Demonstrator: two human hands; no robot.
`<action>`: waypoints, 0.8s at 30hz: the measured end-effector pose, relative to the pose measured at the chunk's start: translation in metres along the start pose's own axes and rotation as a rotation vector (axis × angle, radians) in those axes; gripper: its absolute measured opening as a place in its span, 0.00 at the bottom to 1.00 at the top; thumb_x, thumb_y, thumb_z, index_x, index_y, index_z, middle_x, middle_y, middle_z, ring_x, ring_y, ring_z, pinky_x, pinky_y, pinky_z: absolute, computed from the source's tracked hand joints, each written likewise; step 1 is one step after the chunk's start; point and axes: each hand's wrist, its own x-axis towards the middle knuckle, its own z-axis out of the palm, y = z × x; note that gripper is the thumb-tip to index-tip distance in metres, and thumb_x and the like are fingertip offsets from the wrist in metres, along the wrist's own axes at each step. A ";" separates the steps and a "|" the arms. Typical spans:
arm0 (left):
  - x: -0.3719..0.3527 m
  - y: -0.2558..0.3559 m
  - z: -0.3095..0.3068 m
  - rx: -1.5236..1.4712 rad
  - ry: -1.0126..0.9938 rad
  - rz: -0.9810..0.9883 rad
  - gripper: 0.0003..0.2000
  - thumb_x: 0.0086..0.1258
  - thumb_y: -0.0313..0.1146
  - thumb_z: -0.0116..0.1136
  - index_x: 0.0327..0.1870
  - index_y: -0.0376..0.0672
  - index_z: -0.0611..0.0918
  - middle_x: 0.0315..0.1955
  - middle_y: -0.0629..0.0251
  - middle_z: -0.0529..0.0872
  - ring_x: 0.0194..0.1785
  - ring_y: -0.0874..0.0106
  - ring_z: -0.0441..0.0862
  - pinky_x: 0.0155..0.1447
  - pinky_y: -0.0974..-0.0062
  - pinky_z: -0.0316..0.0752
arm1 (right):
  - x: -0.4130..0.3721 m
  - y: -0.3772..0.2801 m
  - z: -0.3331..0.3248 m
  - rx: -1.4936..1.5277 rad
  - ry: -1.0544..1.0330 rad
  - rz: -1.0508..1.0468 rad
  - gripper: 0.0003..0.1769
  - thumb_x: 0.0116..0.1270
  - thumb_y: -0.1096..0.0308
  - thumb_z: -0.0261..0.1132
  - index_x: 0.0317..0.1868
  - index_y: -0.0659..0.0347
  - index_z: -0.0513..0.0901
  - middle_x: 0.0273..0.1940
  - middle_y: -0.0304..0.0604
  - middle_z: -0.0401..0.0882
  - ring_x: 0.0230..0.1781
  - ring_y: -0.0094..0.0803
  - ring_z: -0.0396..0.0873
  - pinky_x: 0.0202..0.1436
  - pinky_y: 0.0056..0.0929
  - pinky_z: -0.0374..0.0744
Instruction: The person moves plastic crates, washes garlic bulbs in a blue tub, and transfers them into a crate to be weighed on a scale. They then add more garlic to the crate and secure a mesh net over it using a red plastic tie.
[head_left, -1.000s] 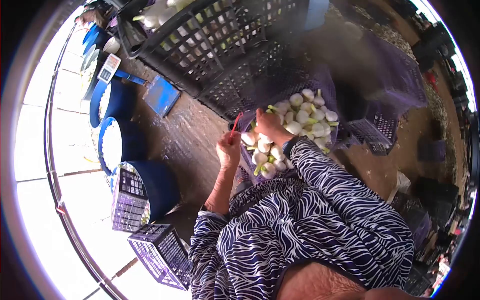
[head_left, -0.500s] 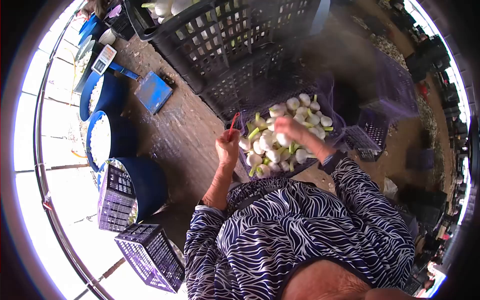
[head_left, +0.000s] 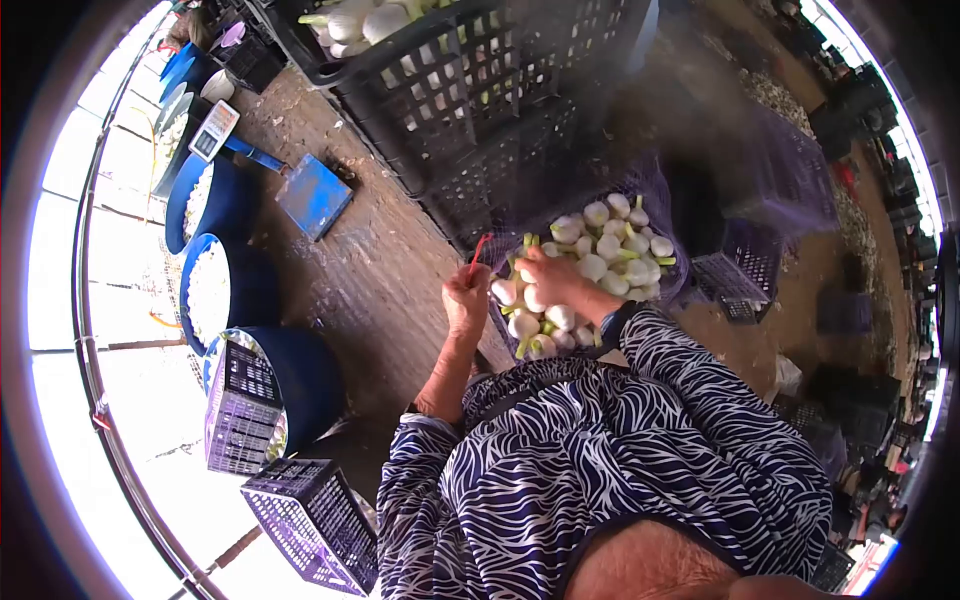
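1. The left hand (head_left: 466, 300) has its grip closed round a thin red tool (head_left: 478, 250), which pokes up beside the near left corner of the purple crate (head_left: 676, 285).
2. The right hand (head_left: 548, 278) lies on the white bulbs (head_left: 605, 262) at the crate's left edge, fingers curled down. I cannot tell whether that grip holds one.
3. The bulbs are round and pale with short green stalks, heaped to the crate's rim.
4. The crate sits on a brown floor (head_left: 370, 270) against a black crate (head_left: 480, 130). Blue tubs (head_left: 300, 375) and a blue scale (head_left: 313, 195) stand well to the left.
5. The left forearm is bare. The right arm wears a striped sleeve (head_left: 650, 350). The hands are close together.
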 end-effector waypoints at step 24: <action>-0.018 0.024 0.010 0.048 0.016 0.013 0.07 0.61 0.30 0.55 0.26 0.36 0.80 0.17 0.77 0.72 0.23 0.85 0.64 0.26 0.83 0.60 | 0.008 0.022 0.002 0.959 0.618 0.222 0.20 0.57 0.57 0.64 0.46 0.60 0.74 0.41 0.47 0.76 0.33 0.44 0.78 0.38 0.35 0.76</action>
